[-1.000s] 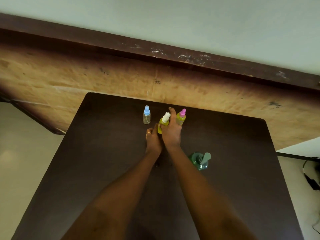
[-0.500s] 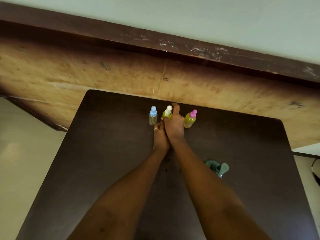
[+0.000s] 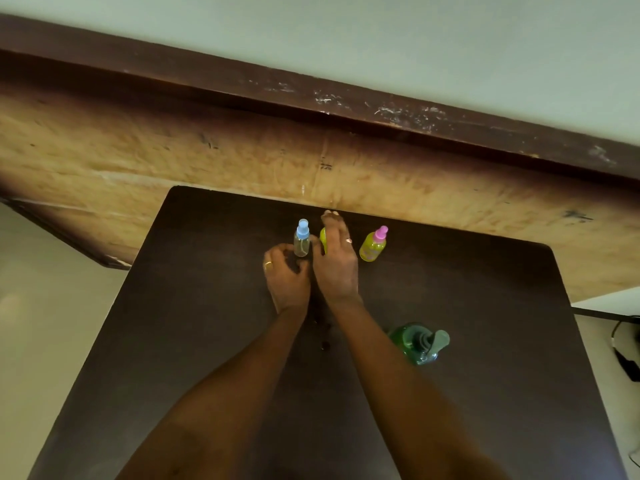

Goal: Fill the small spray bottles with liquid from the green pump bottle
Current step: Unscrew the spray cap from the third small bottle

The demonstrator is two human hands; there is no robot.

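Observation:
Three small spray bottles stand in a row at the far side of the dark table. The blue-capped bottle is clear. The pink-capped bottle holds yellow-green liquid. Between them, the yellow-green middle bottle is mostly hidden under my right hand, which holds it between thumb and long fingers that stretch past its cap. My left hand, wearing a ring, curls its fingers and thumb round the base of the blue-capped bottle. The green pump bottle stands nearer me on the right, untouched.
A few dark drops lie on the table between my forearms. A wooden board runs just behind the table's far edge. A black cable lies on the floor off the table's right side.
My right hand has slid forward over the middle bottle, now standing in the row, hiding its white cap. My left hand has left that bottle and moved left to the blue-capped bottle's base.

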